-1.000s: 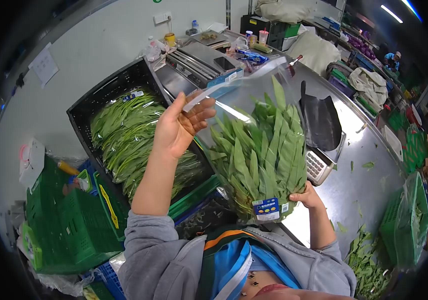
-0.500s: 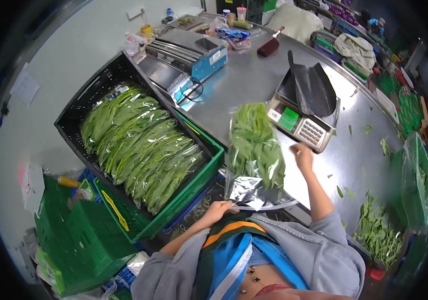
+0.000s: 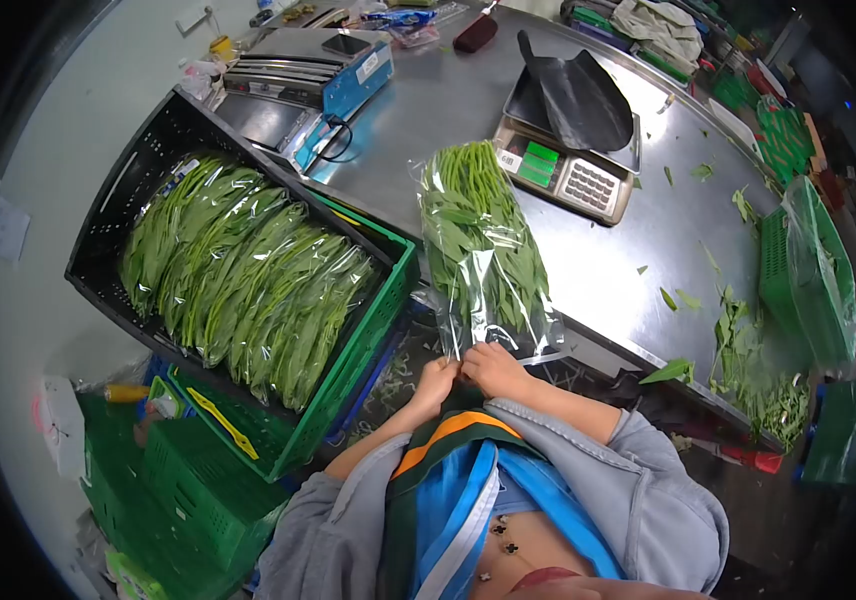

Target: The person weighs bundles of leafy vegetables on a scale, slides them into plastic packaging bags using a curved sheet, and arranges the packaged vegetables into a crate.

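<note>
A clear plastic bag of leafy greens (image 3: 483,235) lies on the steel table at its near edge, stems pointing away from me and its mouth toward me. My left hand (image 3: 438,384) and my right hand (image 3: 493,370) are side by side at the mouth, fingers closed on the plastic. Left of them, a black crate (image 3: 113,240) holds several bagged bundles of greens (image 3: 248,270). Beyond the bag stands a scale (image 3: 588,187) with a lit green display and a black scoop (image 3: 588,100) on top.
A blue and steel machine (image 3: 358,80) with a phone on it stands at the back left. Loose greens (image 3: 768,400) lie at the table's right end, beside a green basket (image 3: 798,270). Green crates (image 3: 198,480) are at the lower left. A dark red brush (image 3: 475,34) lies farther back.
The bag has gone from upright in my hands to lying on the table. My right hand has moved from beside the scale to the bag's mouth, next to my left hand. The view has shifted.
</note>
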The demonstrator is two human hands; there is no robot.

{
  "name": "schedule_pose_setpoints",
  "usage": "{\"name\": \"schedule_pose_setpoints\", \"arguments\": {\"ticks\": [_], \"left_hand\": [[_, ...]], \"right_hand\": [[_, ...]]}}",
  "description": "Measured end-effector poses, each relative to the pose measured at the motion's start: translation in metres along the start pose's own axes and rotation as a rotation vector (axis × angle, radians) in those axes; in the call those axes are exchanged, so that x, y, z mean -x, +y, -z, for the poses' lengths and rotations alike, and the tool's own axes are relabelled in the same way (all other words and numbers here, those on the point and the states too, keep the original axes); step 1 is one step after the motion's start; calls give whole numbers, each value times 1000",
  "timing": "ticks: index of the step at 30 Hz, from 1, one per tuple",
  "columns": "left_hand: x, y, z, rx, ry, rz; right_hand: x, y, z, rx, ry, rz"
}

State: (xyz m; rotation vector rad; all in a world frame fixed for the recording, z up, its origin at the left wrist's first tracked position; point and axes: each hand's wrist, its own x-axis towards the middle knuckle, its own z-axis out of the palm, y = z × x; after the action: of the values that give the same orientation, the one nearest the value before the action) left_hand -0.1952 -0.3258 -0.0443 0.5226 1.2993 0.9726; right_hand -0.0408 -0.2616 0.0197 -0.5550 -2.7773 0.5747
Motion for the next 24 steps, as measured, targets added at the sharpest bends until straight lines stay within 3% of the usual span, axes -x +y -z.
{"name": "schedule_pose_setpoints", "arguments": {"ticks": [2, 3, 4, 6, 7, 10, 11, 13, 15, 17, 19, 21, 24], "left_hand": [[-2, 14, 2, -29, 119, -163], [-3, 20, 10, -22, 151, -200], [6, 24, 22, -344, 56, -325], [27, 20, 44, -458, -86, -310], [33, 15, 52, -565, -219, -298], [40, 2, 73, -798, -135, -184], [36, 1, 75, -675, -12, -293], [33, 42, 49, -737, 203, -638], [31, 79, 15, -977, 199, -1022], [35, 100, -28, -1298, 94, -998], [20, 94, -39, -1481, 61, -998], [2, 88, -39, -1780, 197, -1133], [-4, 94, -26, -1613, 202, -1140]], "right_hand": [[25, 2, 0, -83, 51, 201], [62, 9, -9, -100, -114, 94], [93, -2, 10, -267, -215, -323], [186, 26, 4, -57, -656, -804], [257, 47, -16, 55, -960, -833], [253, 38, 8, 7, -989, -737], [247, 33, 15, -23, -1004, -689], [180, 31, 23, -28, -125, -736], [118, 11, 35, -299, 203, -825], [84, 4, 25, -654, 164, -922], [67, 1, 6, -705, 253, -858], [58, 1, 2, -701, 187, -829], [51, 6, -4, -676, 102, -755]]}}
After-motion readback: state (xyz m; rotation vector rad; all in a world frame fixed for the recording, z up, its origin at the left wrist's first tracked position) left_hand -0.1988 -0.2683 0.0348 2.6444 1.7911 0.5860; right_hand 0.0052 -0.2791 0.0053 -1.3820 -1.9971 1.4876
